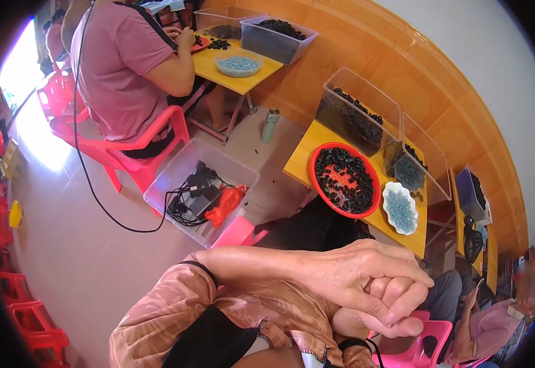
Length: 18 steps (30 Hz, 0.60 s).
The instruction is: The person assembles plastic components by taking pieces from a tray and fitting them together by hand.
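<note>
My left hand [359, 268] lies across my right hand [398, 299], and the two are clasped together in front of my body. The left fingers bend over the top of the right hand. Curled fingers of the right hand show beneath them; whatever is inside, if anything, is hidden. Beyond the hands is a yellow table [301, 161]. A round red tray [375, 199] on it holds many small black ring-shaped pieces. Beside the tray, a white scalloped dish [401, 208] contains small pale blue pieces. Neither hand touches these.
Clear bins [356, 113] of black pieces stand at the table's back. On the floor, a clear bin [252, 175] holds cables, black adapters and a red plastic bag. A green bottle [270, 126] stands beyond. Another person [117, 67] works at a second yellow table [203, 61]; someone sits lower right.
</note>
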Available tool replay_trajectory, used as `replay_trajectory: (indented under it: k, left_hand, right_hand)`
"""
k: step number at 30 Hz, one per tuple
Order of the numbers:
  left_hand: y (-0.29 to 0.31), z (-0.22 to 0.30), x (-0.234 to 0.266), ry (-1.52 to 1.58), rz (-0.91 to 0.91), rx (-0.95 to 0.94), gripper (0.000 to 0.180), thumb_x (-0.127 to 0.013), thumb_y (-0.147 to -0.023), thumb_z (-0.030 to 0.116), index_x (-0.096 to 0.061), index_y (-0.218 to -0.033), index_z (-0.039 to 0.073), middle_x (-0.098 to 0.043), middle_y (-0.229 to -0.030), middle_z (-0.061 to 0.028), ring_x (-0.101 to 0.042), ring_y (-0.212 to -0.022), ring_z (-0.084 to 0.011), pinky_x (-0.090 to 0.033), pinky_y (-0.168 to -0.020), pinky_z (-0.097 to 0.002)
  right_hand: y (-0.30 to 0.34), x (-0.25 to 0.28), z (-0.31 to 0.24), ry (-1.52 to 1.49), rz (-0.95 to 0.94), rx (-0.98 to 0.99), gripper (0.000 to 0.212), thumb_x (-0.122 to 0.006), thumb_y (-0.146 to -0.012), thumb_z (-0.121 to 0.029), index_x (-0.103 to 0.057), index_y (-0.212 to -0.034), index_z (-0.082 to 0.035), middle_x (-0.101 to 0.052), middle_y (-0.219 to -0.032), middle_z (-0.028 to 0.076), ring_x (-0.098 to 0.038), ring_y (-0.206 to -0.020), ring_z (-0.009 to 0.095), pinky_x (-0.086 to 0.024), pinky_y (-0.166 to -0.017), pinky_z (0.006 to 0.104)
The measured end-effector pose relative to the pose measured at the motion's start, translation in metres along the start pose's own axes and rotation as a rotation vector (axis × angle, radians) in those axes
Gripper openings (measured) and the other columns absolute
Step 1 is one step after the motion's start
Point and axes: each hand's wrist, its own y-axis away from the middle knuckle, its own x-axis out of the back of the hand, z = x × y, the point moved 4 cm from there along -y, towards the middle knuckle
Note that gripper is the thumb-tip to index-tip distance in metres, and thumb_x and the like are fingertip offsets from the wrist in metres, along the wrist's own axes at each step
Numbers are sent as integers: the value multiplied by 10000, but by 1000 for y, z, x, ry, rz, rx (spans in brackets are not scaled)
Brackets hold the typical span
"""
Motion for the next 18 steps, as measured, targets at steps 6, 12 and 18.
replay_trajectory:
  k: [6,12,18]
  left_hand:
    - [1,1,0,-10,42,10,527,-599,-778,146,-434,-1257,0,-582,-968,-147,-593,-911,-299,-470,-762,-378]
    - [6,-7,-1,25,-11,3,479,-601,-729,11,-488,-1194,-6,-580,-948,-156,-598,-892,-297,-475,-732,-355]
    - [1,12,2,121,-87,70,560,-702,-702,114,-476,-1199,-8,-554,-1000,-153,-575,-938,-311,-454,-789,-363]
  right_hand:
    - [-14,-5,2,-139,65,-130,347,-620,-867,-325,-405,-736,-86,-385,-621,-3,-271,-401,32,-190,-387,166]
    - [2,4,-3,139,-5,-196,324,-651,-838,-323,-427,-729,-115,-421,-573,-13,-305,-396,37,-243,-434,137]
    - [-6,-4,-6,40,-72,-148,377,-657,-820,-398,-438,-675,-128,-447,-562,-13,-328,-390,27,-220,-411,148]
